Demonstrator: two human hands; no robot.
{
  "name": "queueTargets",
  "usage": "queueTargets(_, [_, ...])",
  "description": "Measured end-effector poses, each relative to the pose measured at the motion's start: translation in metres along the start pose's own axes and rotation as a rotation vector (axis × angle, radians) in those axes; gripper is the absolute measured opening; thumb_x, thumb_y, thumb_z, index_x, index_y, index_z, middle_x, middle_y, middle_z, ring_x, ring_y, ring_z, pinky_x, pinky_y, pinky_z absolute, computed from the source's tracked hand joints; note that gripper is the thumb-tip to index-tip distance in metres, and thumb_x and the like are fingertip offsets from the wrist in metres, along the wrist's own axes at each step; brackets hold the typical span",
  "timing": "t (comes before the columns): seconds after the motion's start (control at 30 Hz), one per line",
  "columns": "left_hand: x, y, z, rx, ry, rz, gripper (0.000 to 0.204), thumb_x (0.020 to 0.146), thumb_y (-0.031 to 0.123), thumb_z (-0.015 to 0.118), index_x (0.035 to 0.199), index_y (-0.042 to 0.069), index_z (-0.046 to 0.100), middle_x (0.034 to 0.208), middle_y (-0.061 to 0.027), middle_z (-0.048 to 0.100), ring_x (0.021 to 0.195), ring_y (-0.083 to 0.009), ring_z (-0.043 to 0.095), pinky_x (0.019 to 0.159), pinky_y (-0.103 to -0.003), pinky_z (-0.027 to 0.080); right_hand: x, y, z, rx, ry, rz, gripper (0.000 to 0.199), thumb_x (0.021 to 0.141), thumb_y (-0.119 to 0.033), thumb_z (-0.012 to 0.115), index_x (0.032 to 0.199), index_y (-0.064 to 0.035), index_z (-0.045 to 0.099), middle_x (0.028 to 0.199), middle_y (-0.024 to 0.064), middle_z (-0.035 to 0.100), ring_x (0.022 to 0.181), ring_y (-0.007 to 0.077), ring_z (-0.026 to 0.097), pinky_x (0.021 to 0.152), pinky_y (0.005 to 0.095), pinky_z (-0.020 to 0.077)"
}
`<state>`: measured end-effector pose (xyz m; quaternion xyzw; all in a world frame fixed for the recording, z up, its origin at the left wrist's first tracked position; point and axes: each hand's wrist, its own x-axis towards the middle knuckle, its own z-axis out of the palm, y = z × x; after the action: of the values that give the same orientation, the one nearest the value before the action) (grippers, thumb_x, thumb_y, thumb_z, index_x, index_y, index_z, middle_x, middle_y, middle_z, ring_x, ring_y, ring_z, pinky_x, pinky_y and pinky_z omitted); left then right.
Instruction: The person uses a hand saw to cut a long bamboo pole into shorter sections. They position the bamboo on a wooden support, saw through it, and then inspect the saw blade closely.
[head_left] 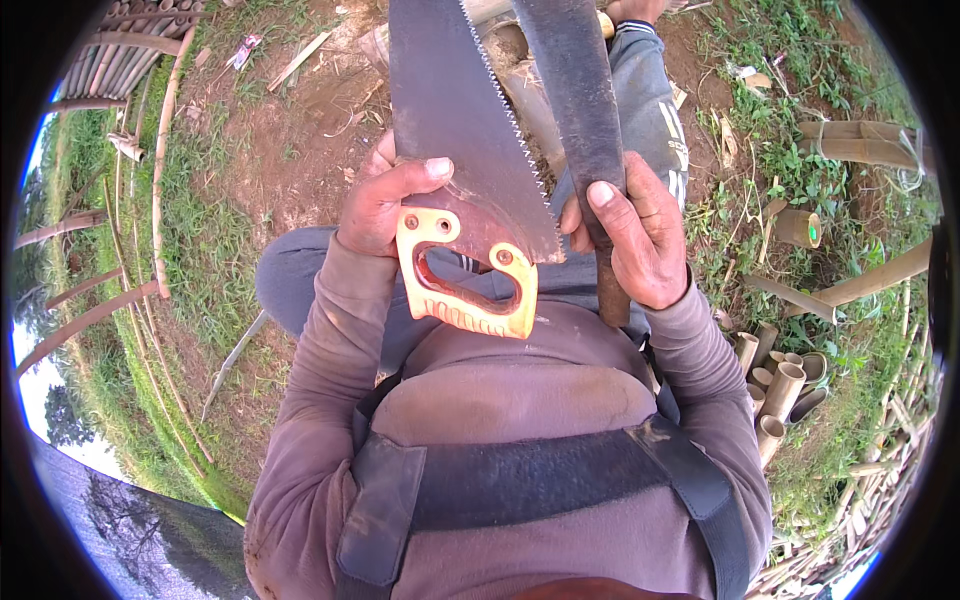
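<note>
My left hand (385, 195) grips a hand saw (450, 110) by the blade's heel, its thumb lying on the flat of the dark metal. The saw's pale orange handle (467, 290) hangs toward my belly, with no fingers through its loop. Its toothed edge faces right. In my right hand (645, 230) is a machete (575, 90) with a broad dark blade, held low near its handle, thumb pressed on the metal. Both blades point away from me, side by side. Their far tips run out of the top of the view.
Cut bamboo tubes (785, 385) stand in a cluster at the right, near a bamboo pole (870, 280). A bamboo rack (125, 65) is at the far left. Bare soil (290, 140) and grass lie around my legs. A thin pale strip (232, 365) lies at the left.
</note>
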<state>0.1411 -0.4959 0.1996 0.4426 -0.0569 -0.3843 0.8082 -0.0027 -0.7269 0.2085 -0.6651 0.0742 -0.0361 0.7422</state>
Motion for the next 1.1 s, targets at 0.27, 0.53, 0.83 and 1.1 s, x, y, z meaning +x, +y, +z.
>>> queueTargets(0.27, [-0.020,0.006,-0.003,-0.037,0.043,0.053,0.056,0.089,0.006,0.060,0.143,-0.005,0.049,0.131,-0.0209,0.065,0.120,-0.0324,0.067,0.105,-0.046,0.056,-0.002,0.005,0.018,-0.117,-0.099,-0.111,0.025,0.110,-0.018,0.052,0.120,0.0036,0.061,0.078,0.0083,0.067,0.063,0.0167,0.065,0.061,0.0322,0.0513])
queueTargets(0.53, [-0.029,0.002,0.004,-0.172,0.046,0.107,0.052,0.091,0.002,0.061,0.141,-0.003,0.051,0.126,-0.0165,0.066,0.114,-0.0266,0.069,0.102,-0.041,0.058,-0.003,-0.011,0.024,-0.310,-0.120,-0.232,0.025,0.109,-0.017,0.054,0.120,0.0047,0.061,0.076,0.0104,0.067,0.063,0.0188,0.066,0.061,0.0329,0.0513])
queueTargets(0.83, [-0.033,-0.003,0.001,-0.199,0.027,0.081,0.050,0.092,0.002,0.060,0.141,-0.004,0.053,0.126,-0.0157,0.066,0.112,-0.0254,0.069,0.100,-0.040,0.058,-0.006,-0.011,0.020,-0.398,-0.133,-0.256,0.019,0.107,-0.014,0.056,0.112,0.0039,0.061,0.070,0.0125,0.063,0.062,0.0212,0.066,0.058,0.0343,0.0478])
queueTargets(1.1, [-0.051,-0.016,-0.008,-0.230,-0.092,0.001,0.064,0.089,0.019,0.064,0.146,-0.004,0.048,0.134,-0.0215,0.063,0.123,-0.0342,0.065,0.107,-0.047,0.053,-0.025,-0.018,0.013,-0.480,-0.142,-0.216,0.017,0.104,-0.013,0.059,0.098,0.0029,0.059,0.076,0.0137,0.057,0.061,0.0259,0.054,0.060,0.0357,0.0437])
